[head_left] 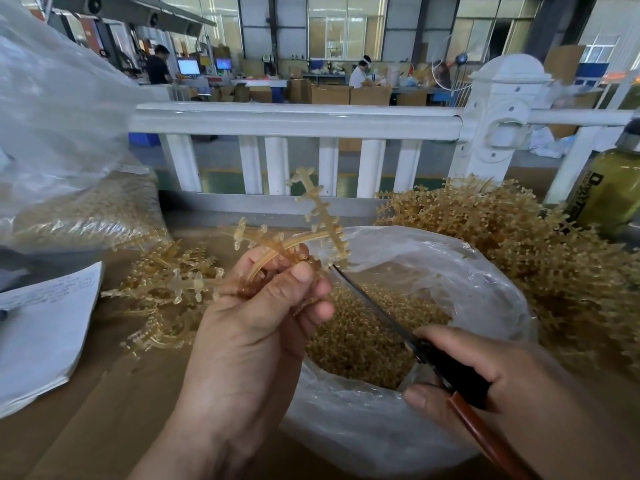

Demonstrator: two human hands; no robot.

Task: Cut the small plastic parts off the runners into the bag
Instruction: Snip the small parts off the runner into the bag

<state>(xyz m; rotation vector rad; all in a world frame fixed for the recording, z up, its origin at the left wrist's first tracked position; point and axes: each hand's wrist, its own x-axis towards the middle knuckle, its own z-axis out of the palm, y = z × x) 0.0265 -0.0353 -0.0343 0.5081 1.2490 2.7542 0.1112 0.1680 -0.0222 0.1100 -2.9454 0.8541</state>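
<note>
Left hand [263, 306] grip closed round a runner [313, 216], its branch tilted toward 1 o'clock over the bag [485, 271]. Cutter [374, 306] tip sits at the branch foot; right hand [485, 372] grip wrapped on its handle. Best to snip above the bag mouth so parts drop in. Brown bench [86, 427]; white railing [294, 119] at 12 o'clock, workshop beyond.

The left hand [256, 317] covers the lower stems of the runner [322, 216] it grips. The right hand [485, 379] hides the middle of the cutter [374, 304], and the cutter's red handle runs off the bottom edge. The bottle [609, 188] is cut off by the right edge and the paper [41, 327] by the left. The writing on the paper is too small to read.
</note>
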